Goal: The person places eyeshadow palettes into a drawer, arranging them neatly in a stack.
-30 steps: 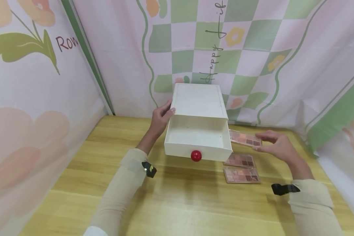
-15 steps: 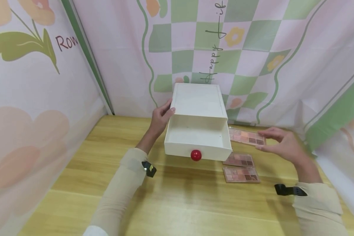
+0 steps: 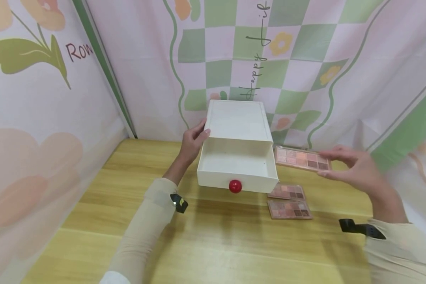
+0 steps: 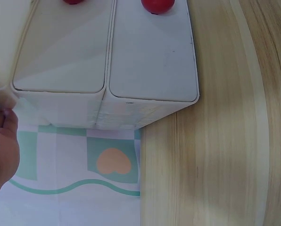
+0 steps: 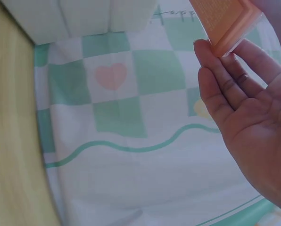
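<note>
My right hand pinches the right end of an eyeshadow palette between thumb and fingers, holding it raised beside the cabinet. The palette's pinkish-orange underside shows in the right wrist view. My left hand rests against the left side of the white drawer cabinet, thumb near its top front corner. The cabinet's top drawer is pulled out, with a red knob on its front. Two similar palettes, an upper one and a lower one, lie on the table right of the drawer.
Lower drawer fronts with red knobs show in the left wrist view. The wooden table runs in front of the cabinet. A patterned curtain hangs close behind it, with more fabric at both sides.
My right hand has lifted the palette and drawn it up and to the right, away from the cabinet. The left hand and the pulled-out drawer have stayed put.
</note>
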{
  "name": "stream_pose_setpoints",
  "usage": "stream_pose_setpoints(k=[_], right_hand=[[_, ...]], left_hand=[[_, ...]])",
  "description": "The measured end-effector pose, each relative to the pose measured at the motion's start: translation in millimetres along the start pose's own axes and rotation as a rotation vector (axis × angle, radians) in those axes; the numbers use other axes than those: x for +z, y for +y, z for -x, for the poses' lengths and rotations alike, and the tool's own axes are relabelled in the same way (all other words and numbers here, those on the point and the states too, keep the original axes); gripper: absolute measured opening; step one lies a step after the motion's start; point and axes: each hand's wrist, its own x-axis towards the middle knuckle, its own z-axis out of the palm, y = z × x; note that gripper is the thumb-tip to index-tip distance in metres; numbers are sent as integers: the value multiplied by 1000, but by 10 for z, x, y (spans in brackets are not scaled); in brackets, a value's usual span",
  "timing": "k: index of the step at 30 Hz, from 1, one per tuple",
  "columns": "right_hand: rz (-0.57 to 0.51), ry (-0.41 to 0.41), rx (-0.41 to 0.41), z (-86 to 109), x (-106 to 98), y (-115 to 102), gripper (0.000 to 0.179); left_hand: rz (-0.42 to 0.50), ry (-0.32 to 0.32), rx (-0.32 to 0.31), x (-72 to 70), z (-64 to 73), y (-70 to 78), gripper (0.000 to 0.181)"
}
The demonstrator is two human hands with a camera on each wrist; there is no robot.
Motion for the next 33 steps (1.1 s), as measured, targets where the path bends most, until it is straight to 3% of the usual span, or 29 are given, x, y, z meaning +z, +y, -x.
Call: stream_pose_setpoints(k=[5,12,17,27,33], right_hand=[[20,8,35,10,-67,-95,53],[-70,37,-75,10,-70,-200,53],[-60,21,-71,-19,-48,-339,54],[-81,10,-209,-214,193,-547,53],[-79,-28,-151,-315,351,-665,51]], left_hand=[[12,-6,-3,-3,14,15,55],[-3,-7,-7,-4,29,23,58],[0,-4,-4,-6,25,30,57],[19,-11,-23,-19,18,42,55],[25,-13,-38,-11,5,44,55]])
